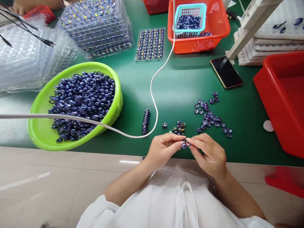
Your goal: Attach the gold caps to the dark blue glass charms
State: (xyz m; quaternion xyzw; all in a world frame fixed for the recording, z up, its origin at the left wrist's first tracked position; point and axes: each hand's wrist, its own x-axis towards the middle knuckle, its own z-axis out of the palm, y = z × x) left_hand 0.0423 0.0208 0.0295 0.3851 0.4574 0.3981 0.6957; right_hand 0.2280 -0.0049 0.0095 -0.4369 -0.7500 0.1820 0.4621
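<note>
Over the near edge of the green table [133,91], the left hand [161,148] and right hand [210,154] were closed in fingertip pinches around a glossy dark-blue looped piece [183,146]. It was apparently being fitted together; careful alignment seemed called for next.

A small blue piece [183,145] is pinched by the left hand [161,149] and right hand [211,155]; at left, a green basket [119,95] is heaped with blue parts [83,98].
</note>
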